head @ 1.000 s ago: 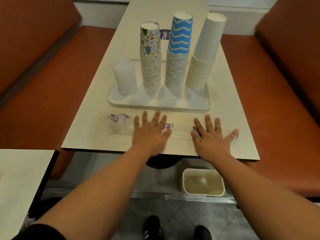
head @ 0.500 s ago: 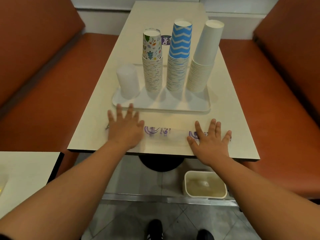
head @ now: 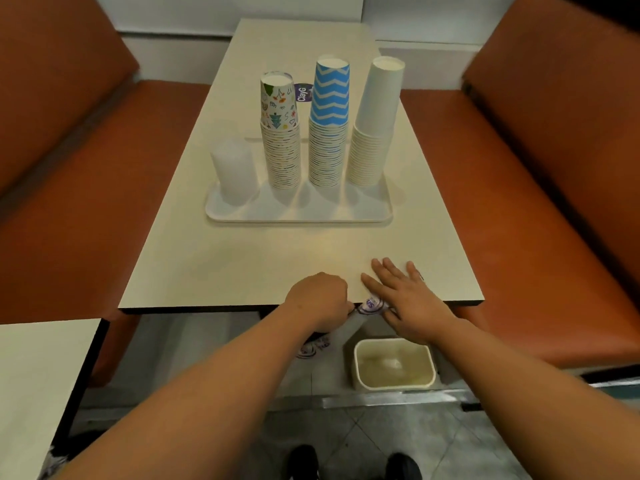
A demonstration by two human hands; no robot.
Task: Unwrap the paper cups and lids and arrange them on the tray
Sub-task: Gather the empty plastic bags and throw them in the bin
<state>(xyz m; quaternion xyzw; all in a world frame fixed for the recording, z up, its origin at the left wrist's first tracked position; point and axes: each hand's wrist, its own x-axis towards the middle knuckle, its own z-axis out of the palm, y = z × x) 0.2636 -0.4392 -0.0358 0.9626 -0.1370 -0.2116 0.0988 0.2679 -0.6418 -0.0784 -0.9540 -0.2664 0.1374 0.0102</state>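
Left hand grips the plastic wrapper at the table edge; right hand presses flat.

White rectangular plastic tray at twelve o'clock holds a frosted white lid stack, doodle-printed paper cups, blue-and-white zigzag paper cups, plain white paper cups. Cream tabletop; orange bench seats.

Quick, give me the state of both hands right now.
Left hand: closed, gripping the clear plastic wrapper at the table edge.
Right hand: open, fingers straight, pressing flat on the same wrapper.
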